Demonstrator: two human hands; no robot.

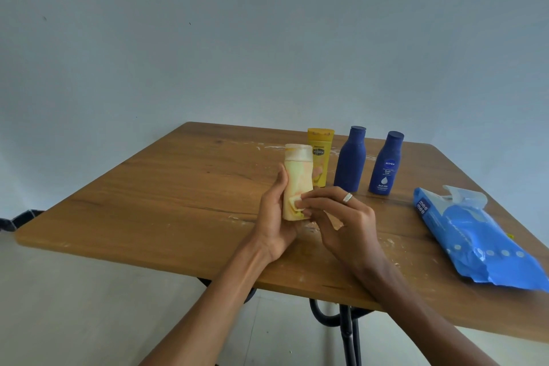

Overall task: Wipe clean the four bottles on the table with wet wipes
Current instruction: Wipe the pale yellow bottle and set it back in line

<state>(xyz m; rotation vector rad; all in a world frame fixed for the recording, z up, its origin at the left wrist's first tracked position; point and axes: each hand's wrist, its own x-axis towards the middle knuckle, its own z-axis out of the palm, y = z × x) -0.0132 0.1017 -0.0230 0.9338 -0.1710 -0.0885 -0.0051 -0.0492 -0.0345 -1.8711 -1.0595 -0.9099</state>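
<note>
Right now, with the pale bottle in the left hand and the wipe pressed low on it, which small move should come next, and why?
Probably slide the wipe upward along the pale bottle. The right hand presses it only near the bottom, while the left hand holds the bottle upright, so the upper body and cap look unwiped.

We read "Vaseline" on the yellow bottle (320, 154). The right-hand blue bottle (386, 163) carries "NIVEA" in white, with "Body Milk" beneath it; the smaller print lower down is too fine for us to make out. The blue wipes pack (475, 241) shows "mee mee" near its far end.
</note>
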